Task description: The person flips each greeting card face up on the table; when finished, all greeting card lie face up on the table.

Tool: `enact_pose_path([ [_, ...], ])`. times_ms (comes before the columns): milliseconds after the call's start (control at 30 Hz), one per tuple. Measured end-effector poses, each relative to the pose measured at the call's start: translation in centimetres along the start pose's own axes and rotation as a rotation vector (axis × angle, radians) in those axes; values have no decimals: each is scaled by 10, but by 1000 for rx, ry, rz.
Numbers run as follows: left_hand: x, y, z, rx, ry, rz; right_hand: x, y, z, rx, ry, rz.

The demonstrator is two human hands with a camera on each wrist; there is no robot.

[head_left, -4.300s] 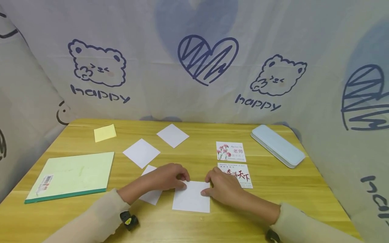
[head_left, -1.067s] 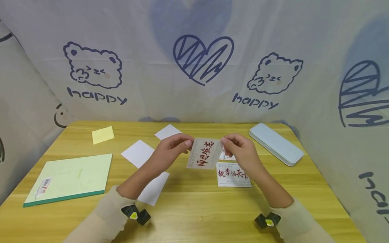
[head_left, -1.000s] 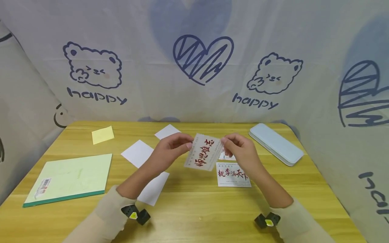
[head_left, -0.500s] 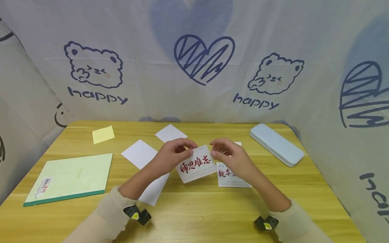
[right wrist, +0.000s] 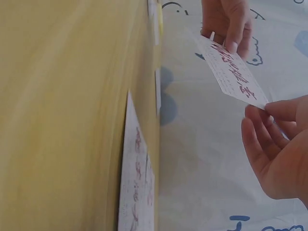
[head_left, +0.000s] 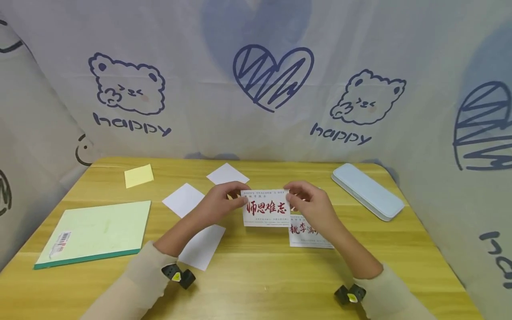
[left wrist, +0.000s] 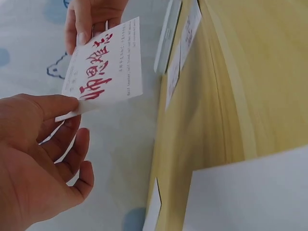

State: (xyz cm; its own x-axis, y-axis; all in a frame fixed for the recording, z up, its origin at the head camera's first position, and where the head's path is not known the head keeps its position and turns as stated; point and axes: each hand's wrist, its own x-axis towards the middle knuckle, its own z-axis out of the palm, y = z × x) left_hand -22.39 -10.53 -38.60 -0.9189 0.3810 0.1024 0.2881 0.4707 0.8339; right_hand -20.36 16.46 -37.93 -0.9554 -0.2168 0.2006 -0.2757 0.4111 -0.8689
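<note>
A white card point(head_left: 266, 213) with red Chinese characters hangs above the table, its printed side towards the head camera and its text upright. My left hand point(head_left: 220, 202) pinches its upper left corner between thumb and fingers. At the upper right corner, my right hand point(head_left: 316, 209) pinches the same card. Both wrist views show the card point(left wrist: 103, 67) tilted in the air between the two hands. Below the right hand lies another card point(head_left: 306, 239) with red characters, its right part covered by that hand. A further card behind the right hand is mostly hidden.
Three blank white cards lie on the left half of the wooden table point(head_left: 256, 280): a far card point(head_left: 228, 172), a middle card point(head_left: 183, 199) and a near card point(head_left: 204, 249). A light green notebook point(head_left: 96, 229), a yellow slip point(head_left: 138, 176) and a pale blue case point(head_left: 368, 191) lie farther out.
Both hands have lifted the card from the table, where its blank side faced up. It has been turned to its printed side and rotated from sideways to upright; the right hand has re-gripped it.
</note>
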Motion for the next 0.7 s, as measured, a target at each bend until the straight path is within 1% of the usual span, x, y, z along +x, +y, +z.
enact_pose_path([
  [133, 8, -8, -4, -14, 21, -8, 9, 3, 4, -35, -5, 21],
  [267, 20, -18, -6, -42, 37, -15, 23, 10, 7, -137, -17, 6],
  [333, 28, -24, -5, -48, 33, -27, 31, 16, 8, -204, -25, -6],
  [467, 41, -35, -1, -21, 3, -71, 44, 30, 10, -311, -55, 21],
  [533, 48, -39, 1, 15, -17, -82, 51, 36, 11, -345, -74, 42],
  [600, 55, -41, 3, 71, -26, -83, 57, 42, 12, -373, -88, 61],
  [700, 66, -44, 5, 200, -19, -82, 69, 48, 12, -438, -115, 62],
])
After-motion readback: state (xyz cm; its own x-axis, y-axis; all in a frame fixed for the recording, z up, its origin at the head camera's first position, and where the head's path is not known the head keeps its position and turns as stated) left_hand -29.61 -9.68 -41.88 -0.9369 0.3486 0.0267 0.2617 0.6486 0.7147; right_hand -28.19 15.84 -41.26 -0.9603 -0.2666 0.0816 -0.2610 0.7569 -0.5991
